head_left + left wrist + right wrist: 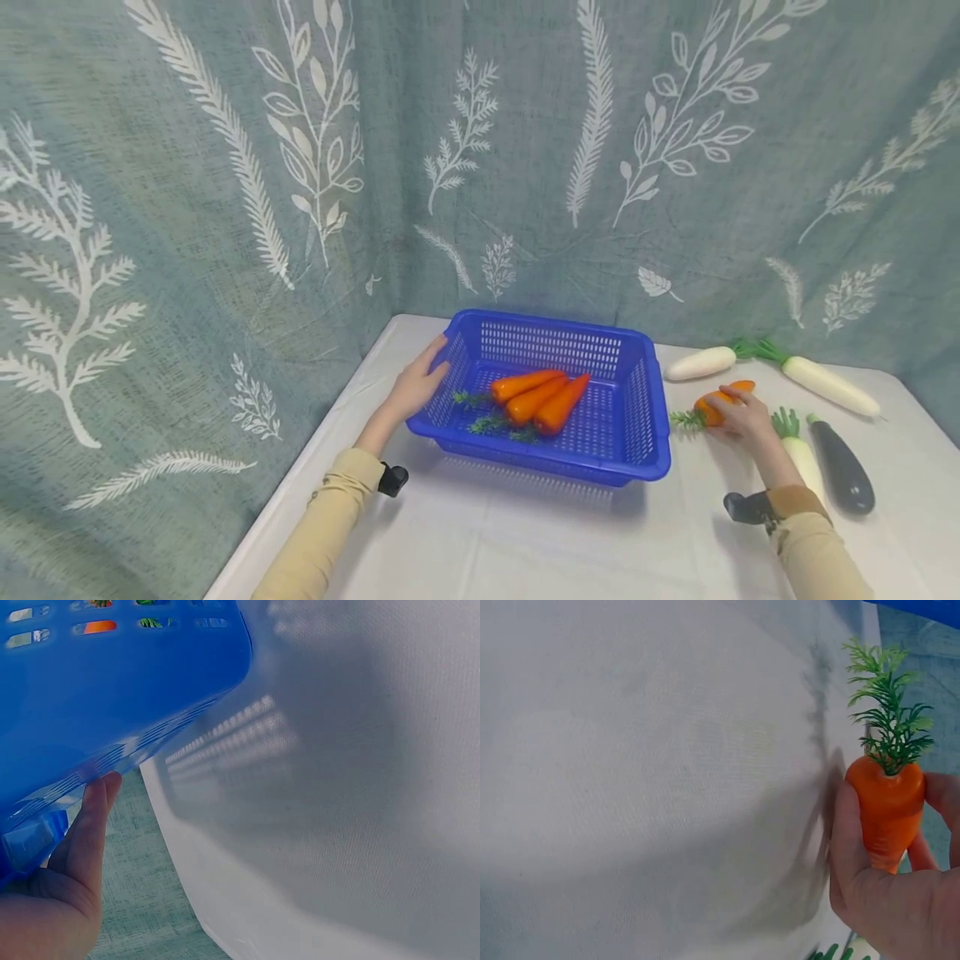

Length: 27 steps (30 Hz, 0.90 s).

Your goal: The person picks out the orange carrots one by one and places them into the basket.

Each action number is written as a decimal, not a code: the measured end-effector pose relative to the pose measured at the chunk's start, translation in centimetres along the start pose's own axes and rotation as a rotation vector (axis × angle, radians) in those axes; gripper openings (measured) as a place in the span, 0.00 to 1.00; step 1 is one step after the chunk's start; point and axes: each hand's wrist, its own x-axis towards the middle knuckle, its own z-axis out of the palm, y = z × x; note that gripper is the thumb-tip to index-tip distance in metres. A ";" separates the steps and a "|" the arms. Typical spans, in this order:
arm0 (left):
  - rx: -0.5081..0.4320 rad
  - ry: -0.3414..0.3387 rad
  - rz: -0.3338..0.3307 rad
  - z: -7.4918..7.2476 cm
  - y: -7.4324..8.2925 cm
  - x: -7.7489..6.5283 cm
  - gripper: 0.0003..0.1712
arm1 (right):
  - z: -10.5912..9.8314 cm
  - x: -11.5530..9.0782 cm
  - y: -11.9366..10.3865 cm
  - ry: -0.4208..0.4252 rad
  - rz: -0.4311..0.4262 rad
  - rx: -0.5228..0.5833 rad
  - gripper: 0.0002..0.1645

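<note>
A blue slotted plastic basket (525,472) stands on the table, with several orange carrots (528,404) with feathery green tops inside. My left hand (411,390) holds the basket's left side at the rim; in the left wrist view its fingertips (111,784) touch the outer wall below the rim. To the right of the basket, my right hand (742,418) grips another carrot (889,799) round its thick orange body, thumb on one side and fingers on the other. This carrot's green top points toward the basket.
Beyond the right hand lie a white radish (701,363), a second white radish (828,386), a third radish (804,463) partly behind the forearm, and a dark eggplant (843,467). A patterned green curtain (525,158) hangs behind and left of the white-covered table (465,542).
</note>
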 end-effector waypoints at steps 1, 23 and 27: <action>0.000 0.000 -0.001 0.0 0.0 0.0 0.31 | 0.0 -0.1 0.0 0.006 -0.002 0.013 0.41; 0.020 -0.001 -0.009 0.0 -0.1 0.1 0.31 | -2.9 -2.0 -3.3 -0.081 -0.060 0.316 0.42; 0.018 0.000 -0.007 0.0 -0.1 0.1 0.31 | -3.4 -2.3 -3.8 -0.082 -0.069 0.330 0.44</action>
